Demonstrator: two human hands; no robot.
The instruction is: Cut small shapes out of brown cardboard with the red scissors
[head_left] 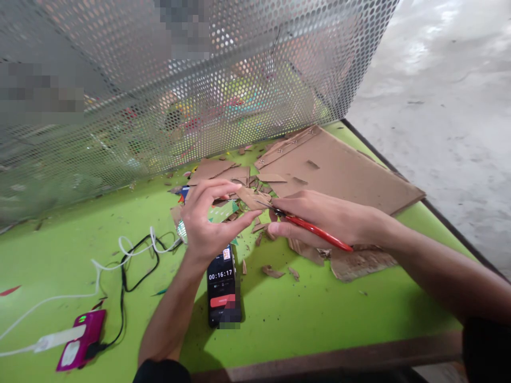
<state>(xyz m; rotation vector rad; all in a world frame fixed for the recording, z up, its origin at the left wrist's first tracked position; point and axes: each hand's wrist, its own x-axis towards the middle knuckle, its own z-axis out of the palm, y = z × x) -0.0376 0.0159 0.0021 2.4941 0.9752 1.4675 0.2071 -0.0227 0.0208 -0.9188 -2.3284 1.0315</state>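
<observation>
Over the green counter [159,324], the left hand [202,223] pinches a small cardboard piece [248,198], its fingers [219,188] curved over the upper edge and the thumb against the lower one. From the other side, the right hand [319,210] grips a red-handled tool [319,232], the handle pressed between its thumb and fingers, with the narrow tip touching the held piece. How its fingers sit on the hidden side of the handle, I cannot tell.

Beneath and around the hands lie many cardboard scraps [272,272], and a large cardboard sheet [343,170] lies flat beyond the right hand. Another torn strip [359,264] rests below the right forearm. Just beside the left forearm, a phone [217,287] lies face up, showing 00:16:17. Farther left is a magenta power bank [88,343] with a white cable [59,297] and a black cable [122,308] plugged in. Along the far side stands a perforated metal panel [239,80], and grey floor [439,80] shows at right.
</observation>
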